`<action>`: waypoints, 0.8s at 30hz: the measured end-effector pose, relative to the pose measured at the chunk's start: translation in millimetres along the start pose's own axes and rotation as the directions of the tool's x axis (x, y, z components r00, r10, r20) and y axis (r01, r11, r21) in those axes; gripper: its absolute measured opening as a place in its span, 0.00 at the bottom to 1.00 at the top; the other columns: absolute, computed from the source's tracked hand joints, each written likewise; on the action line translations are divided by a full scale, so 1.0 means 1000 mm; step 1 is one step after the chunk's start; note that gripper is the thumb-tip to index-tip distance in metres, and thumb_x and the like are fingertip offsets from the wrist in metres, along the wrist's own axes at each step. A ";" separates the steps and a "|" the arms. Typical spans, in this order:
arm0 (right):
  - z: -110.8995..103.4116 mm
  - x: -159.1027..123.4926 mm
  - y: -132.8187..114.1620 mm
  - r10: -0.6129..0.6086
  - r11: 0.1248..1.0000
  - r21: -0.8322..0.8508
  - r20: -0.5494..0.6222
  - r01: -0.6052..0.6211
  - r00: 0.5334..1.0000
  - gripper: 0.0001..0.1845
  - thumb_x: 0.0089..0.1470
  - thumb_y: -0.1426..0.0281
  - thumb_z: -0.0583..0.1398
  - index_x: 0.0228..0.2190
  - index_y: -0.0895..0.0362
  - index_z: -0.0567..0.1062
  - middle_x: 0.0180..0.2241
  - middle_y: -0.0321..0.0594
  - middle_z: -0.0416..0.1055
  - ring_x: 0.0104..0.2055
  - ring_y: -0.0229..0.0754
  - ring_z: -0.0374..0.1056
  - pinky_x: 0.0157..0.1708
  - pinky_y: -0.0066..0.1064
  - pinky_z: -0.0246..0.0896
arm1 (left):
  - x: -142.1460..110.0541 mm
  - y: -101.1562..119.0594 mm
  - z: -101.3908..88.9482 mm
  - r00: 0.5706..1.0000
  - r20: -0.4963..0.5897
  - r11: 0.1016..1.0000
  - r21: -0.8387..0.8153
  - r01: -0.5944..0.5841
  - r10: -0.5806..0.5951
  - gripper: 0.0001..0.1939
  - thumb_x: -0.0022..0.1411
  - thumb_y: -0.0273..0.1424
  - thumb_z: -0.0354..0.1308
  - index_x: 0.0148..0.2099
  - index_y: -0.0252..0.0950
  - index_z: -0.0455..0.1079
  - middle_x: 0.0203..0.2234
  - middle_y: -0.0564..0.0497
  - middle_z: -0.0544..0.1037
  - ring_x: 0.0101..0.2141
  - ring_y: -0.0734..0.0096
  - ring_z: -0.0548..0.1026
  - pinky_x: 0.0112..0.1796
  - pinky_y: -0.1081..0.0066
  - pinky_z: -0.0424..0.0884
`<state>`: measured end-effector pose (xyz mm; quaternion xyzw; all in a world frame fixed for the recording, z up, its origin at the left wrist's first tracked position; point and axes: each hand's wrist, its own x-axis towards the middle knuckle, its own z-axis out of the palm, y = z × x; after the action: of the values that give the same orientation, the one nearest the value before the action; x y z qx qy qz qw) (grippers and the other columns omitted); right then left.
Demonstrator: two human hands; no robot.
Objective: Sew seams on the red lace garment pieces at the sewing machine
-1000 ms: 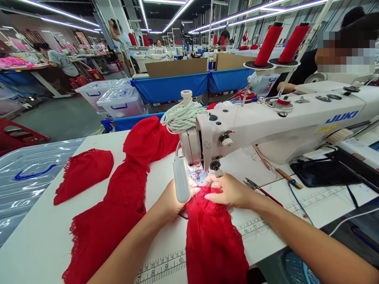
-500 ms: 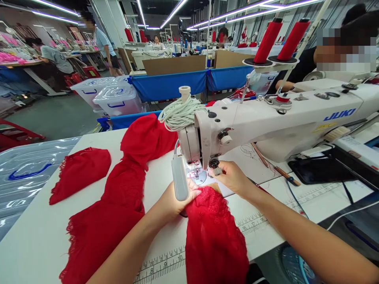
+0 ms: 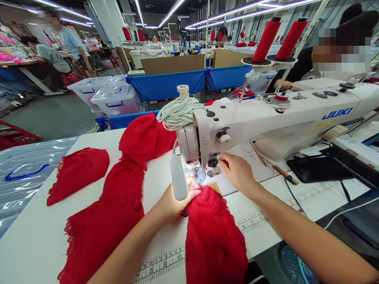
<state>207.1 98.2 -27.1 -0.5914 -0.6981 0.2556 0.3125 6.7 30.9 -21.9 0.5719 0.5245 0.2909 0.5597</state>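
Observation:
My left hand (image 3: 175, 200) pinches the top edge of a red lace garment piece (image 3: 215, 232), just in front of the needle plate (image 3: 200, 176). The lace piece hangs down over the table's front edge. Beside the head of the white sewing machine (image 3: 251, 116), my right hand (image 3: 237, 170) is closed in a pinch near the small round fittings (image 3: 213, 162). Whatever its fingertips hold is too fine to make out. A grey lamp (image 3: 179, 177) partly covers my left hand.
More red lace pieces (image 3: 121, 189) lie on the white table (image 3: 32, 244) to the left. Red thread cones (image 3: 266, 41) stand above the machine. A screwdriver (image 3: 286, 175) and a black phone-like slab (image 3: 316, 169) lie to the right. A co-worker (image 3: 296, 75) sits behind the machine.
My right hand has moved slightly up and to the right, off the small fitting below the machine head. My left hand stays on the lace piece. A person in the background has walked left.

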 end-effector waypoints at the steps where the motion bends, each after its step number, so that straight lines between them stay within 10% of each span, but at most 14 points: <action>1: 0.000 0.000 0.000 -0.013 1.000 -0.018 -0.004 0.013 1.000 0.06 0.51 0.68 0.55 0.23 0.54 0.66 0.20 0.33 0.66 0.22 0.36 0.60 0.23 0.27 0.48 | 0.000 0.001 -0.001 1.000 0.017 0.999 0.025 -0.025 0.025 0.11 0.57 0.39 0.55 0.28 0.37 0.63 0.20 0.58 0.62 0.21 0.77 0.59 0.21 0.75 0.55; 4: 0.001 0.002 0.001 0.018 0.965 0.258 0.131 -0.051 0.991 0.09 0.54 0.64 0.54 0.26 0.54 0.65 0.19 0.31 0.66 0.18 0.34 0.60 0.21 0.26 0.51 | -0.006 0.008 -0.003 0.980 0.148 0.973 0.166 -0.159 0.134 0.07 0.59 0.33 0.54 0.30 0.37 0.68 0.26 0.53 0.68 0.29 0.72 0.66 0.30 0.73 0.64; 8: 0.000 0.003 0.000 0.092 0.657 0.690 0.325 -0.302 0.941 0.17 0.48 0.55 0.61 0.26 0.55 0.64 0.23 0.31 0.68 0.18 0.31 0.64 0.18 0.24 0.56 | -0.020 0.014 -0.003 0.937 0.327 0.905 0.348 -0.242 0.125 0.06 0.57 0.28 0.55 0.29 0.40 0.72 0.35 0.53 0.68 0.36 0.70 0.69 0.40 0.72 0.65; 15: -0.015 0.005 -0.006 0.046 0.311 0.900 0.308 -0.306 0.950 0.24 0.35 0.58 0.71 0.23 0.56 0.64 0.19 0.27 0.64 0.21 0.30 0.64 0.19 0.20 0.60 | -0.034 0.016 0.012 0.960 0.221 0.833 0.488 -0.261 0.172 0.11 0.58 0.26 0.52 0.26 0.39 0.72 0.43 0.51 0.69 0.34 0.71 0.71 0.34 0.73 0.67; 24: -0.022 0.011 -0.006 0.097 0.159 0.955 0.239 -0.252 0.966 0.23 0.37 0.65 0.72 0.21 0.56 0.62 0.19 0.26 0.59 0.21 0.27 0.61 0.21 0.18 0.61 | -0.044 -0.005 0.021 0.938 0.061 0.745 0.591 -0.308 0.340 0.12 0.61 0.27 0.51 0.31 0.40 0.74 0.36 0.48 0.71 0.36 0.65 0.69 0.38 0.67 0.68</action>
<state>218.0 108.1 -6.6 -0.3139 -0.3175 0.7114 0.5428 12.3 -17.5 -19.9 0.7922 0.4954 0.2197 0.2805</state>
